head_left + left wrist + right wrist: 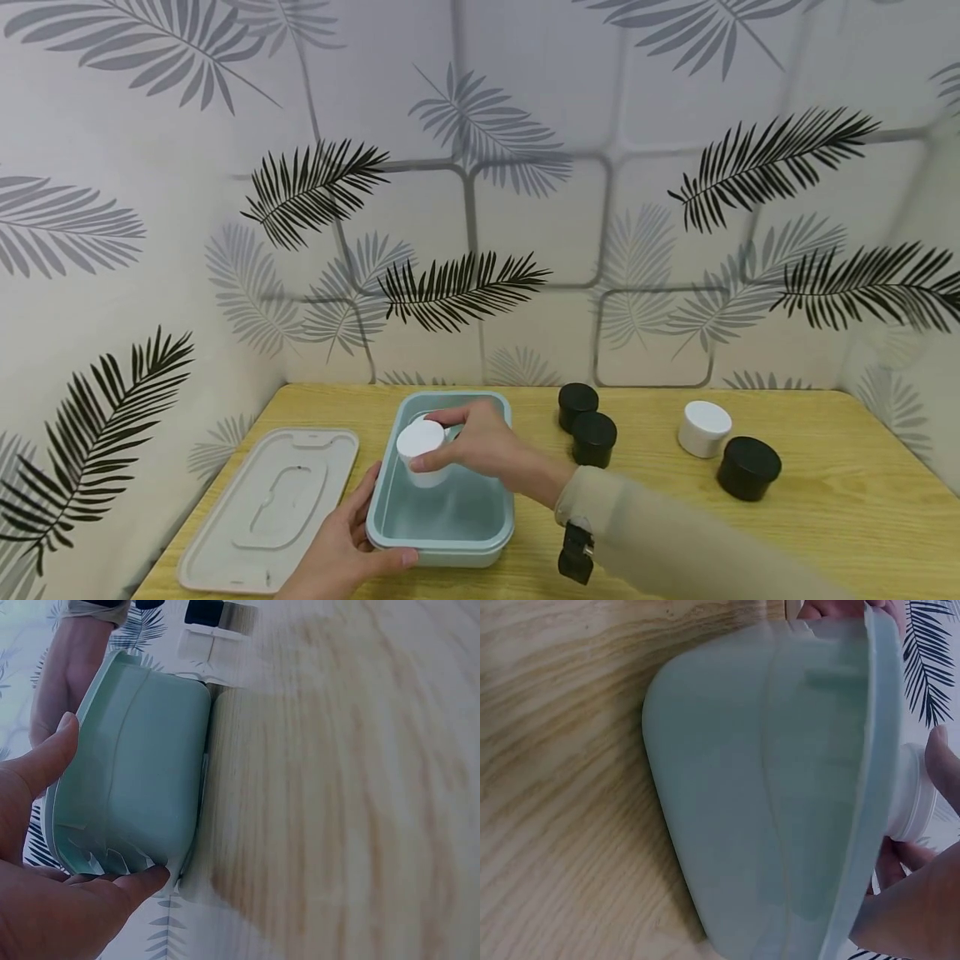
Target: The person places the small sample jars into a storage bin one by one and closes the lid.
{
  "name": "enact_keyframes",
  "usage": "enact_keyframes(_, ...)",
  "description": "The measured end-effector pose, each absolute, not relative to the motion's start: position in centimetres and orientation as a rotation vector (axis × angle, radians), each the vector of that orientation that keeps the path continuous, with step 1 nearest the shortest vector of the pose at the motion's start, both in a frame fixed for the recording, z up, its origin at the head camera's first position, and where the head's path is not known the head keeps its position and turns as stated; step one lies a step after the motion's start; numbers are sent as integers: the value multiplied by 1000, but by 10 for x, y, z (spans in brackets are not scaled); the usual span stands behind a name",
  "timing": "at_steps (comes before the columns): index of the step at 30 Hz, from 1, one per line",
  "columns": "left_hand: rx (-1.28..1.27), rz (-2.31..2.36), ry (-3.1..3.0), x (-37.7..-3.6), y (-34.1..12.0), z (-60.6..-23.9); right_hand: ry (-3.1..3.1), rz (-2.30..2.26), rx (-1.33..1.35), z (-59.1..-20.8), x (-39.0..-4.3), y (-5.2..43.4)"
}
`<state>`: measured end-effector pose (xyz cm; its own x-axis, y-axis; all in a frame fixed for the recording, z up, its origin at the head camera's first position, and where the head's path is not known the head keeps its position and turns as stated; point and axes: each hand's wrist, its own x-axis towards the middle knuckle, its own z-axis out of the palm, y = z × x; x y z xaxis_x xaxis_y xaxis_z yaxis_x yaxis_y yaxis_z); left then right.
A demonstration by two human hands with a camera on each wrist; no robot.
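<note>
The left hand (341,550) grips the teal container's (390,521) near-left corner. Directly over its far end, the right hand (480,446) pinches a white jar (422,450), upright.

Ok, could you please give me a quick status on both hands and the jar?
Right hand grips white jar over teal box. Left hand holds box's near corner. Nothing blocking.

The blue box (442,533) has lots of room inside near the front. At its far end a white jar (422,450) and the right hand (480,446) fill the space. The left hand (345,550) blocks the near left corner, and a flat lid (270,508) lies just beside it. To the right, the counter (825,533) is open up to the black jars (592,437).
</note>
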<state>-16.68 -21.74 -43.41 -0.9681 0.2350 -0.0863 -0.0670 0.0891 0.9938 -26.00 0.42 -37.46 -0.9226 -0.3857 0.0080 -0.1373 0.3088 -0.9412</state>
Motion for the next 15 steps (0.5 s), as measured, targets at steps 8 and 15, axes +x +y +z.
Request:
enact_keyframes(8,197,1971,2149,-166,-218,-435,2438,-1626,-352,-381,-252,-8)
enact_keyframes(15,203,1977,2137,-165,-219,-435,2428,-1652,-306,-385,-250,-12)
